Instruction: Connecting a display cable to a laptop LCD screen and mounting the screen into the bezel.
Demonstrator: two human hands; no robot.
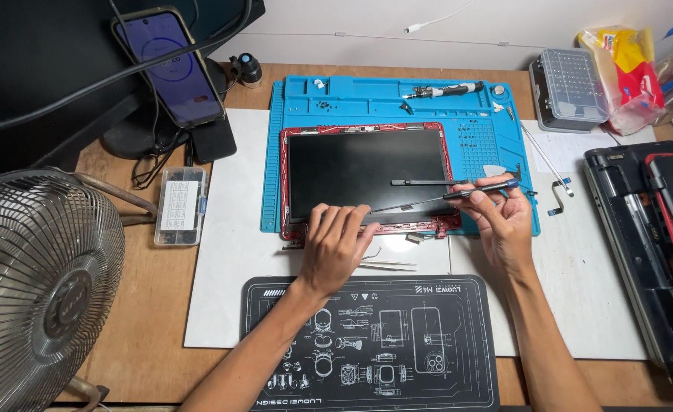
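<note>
Red-framed laptop screen (371,174) is lying on the blue mat (298,99) near the bench's rear edge | my left hand (335,244) is pressing flat, fingers spread, on its front edge | my right hand (500,221) is pinching a thin screwdriver (443,197) pointing at the same edge | tweezers (386,264) are lying just in front.

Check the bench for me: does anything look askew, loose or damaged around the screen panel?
Small things only. Loose screws lie scattered on the blue mat, not in a tray. Tweezers sit off the mat near the panel's lower edge. The screen panel looks uncracked under the left hand; the right hand holds a thin tool.
</note>
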